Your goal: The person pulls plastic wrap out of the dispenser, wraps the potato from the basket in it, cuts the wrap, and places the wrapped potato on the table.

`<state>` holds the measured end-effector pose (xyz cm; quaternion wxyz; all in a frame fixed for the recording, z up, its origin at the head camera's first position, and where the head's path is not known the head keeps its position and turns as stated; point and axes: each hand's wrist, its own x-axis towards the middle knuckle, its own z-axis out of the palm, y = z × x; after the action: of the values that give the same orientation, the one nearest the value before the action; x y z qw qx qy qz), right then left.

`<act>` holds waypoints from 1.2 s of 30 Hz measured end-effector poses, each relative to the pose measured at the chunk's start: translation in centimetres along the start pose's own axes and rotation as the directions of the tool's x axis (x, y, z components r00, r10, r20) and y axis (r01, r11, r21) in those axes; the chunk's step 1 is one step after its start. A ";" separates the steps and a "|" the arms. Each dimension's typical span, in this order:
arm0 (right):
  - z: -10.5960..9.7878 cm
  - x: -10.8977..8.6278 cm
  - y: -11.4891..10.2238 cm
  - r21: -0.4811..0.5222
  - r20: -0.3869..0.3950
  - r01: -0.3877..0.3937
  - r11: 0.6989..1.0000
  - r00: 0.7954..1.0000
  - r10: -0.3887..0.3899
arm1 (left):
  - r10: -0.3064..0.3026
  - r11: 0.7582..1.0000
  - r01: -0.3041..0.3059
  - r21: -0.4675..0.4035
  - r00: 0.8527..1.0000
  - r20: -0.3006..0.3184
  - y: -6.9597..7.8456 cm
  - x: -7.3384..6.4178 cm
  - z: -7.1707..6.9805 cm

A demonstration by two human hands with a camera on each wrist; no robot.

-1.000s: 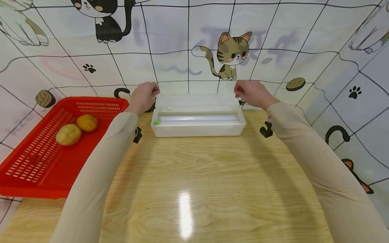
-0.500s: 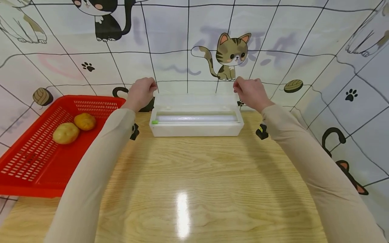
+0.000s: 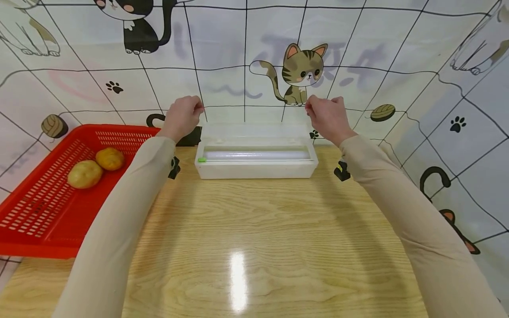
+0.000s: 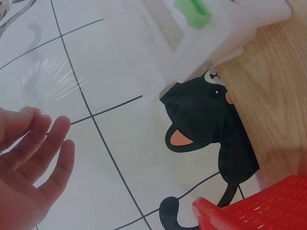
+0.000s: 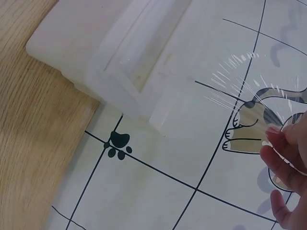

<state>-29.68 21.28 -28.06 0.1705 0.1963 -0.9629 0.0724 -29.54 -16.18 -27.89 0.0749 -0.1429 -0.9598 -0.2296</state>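
Observation:
A white cling film dispenser box lies across the wooden table against the wall, its lid raised at the back. Inside shows a pale roll, and a green slide cutter sits at the left end of the front rim. Above the box's left end, my left hand pinches an edge of clear cling film between thumb and fingers. My right hand pinches the film's other side above the right end. Creases fan out from both pinches in the wrist views; the see-through sheet hardly shows in the head view.
On the left, a red plastic basket holds two potatoes, one pale and one darker yellow. A cat-patterned sheet covers the walls behind and to the right. Bare wood table spreads in front of the box.
Both hands have risen slightly above the box, still pinching the film. The box stays in place; the whole head view has shifted a little.

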 end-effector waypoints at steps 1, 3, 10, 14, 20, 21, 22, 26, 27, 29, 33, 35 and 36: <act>0.0 0.0 0.0 -0.005 -0.004 0.001 1.000 1.000 -0.001 | 0.004 1.000 -0.004 -0.001 1.000 -0.003 0.0 0.0 0.0; -0.1 0.1 0.0 -0.019 -0.013 0.004 1.000 1.000 -0.004 | 0.012 1.000 -0.012 -0.003 1.000 -0.012 0.0 0.1 -0.1; -0.6 0.2 0.1 -0.059 -0.034 0.013 0.998 0.999 -0.015 | 0.018 1.000 -0.019 -0.015 0.999 -0.040 0.2 0.5 -0.5; -1.0 0.3 -0.2 -0.041 -0.041 0.010 0.999 0.999 -0.012 | 0.001 1.000 -0.001 -0.004 1.000 -0.030 0.3 0.6 -0.9; -1.5 0.7 -0.5 -0.035 -0.040 -0.008 0.999 0.999 0.006 | -0.008 1.000 0.008 0.008 0.999 -0.033 0.7 0.4 -1.6; -1.5 0.7 -0.5 -0.036 -0.039 -0.011 0.999 0.999 0.009 | -0.006 1.000 0.006 0.010 0.999 -0.035 0.8 0.4 -1.7; -1.6 0.7 -0.4 -0.039 -0.039 -0.014 0.999 0.999 0.012 | -0.006 1.000 0.007 0.011 0.999 -0.037 0.8 0.4 -1.8; -1.9 0.8 -0.2 -0.049 -0.055 -0.007 0.999 0.998 0.005 | -0.008 1.000 0.008 0.017 0.999 -0.038 1.1 0.5 -2.1; -2.0 0.8 -0.2 -0.050 -0.063 0.000 0.999 0.998 -0.003 | -0.009 1.000 0.010 0.018 0.999 -0.038 1.1 0.5 -2.1; -2.1 0.9 -0.1 -0.053 -0.075 0.013 0.999 0.997 -0.016 | -0.008 1.000 0.009 0.022 0.999 -0.039 1.2 0.6 -2.3; -2.5 1.0 -0.1 -0.057 -0.091 0.029 0.998 0.995 -0.034 | 0.004 1.000 -0.002 0.027 0.999 -0.051 1.3 0.7 -2.6; -2.6 1.0 -0.1 -0.054 -0.097 0.030 0.998 0.995 -0.035 | 0.015 1.000 -0.013 0.026 0.998 -0.059 1.3 0.6 -2.7; -2.7 1.0 -0.1 -0.052 -0.100 0.032 0.998 0.994 -0.037 | 0.020 1.000 -0.018 0.024 0.998 -0.065 1.3 0.6 -2.7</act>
<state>-29.73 21.39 -25.22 0.2251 0.2048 -0.9510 0.0548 -29.50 -16.15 -24.80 0.1100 -0.1437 -0.9580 -0.2223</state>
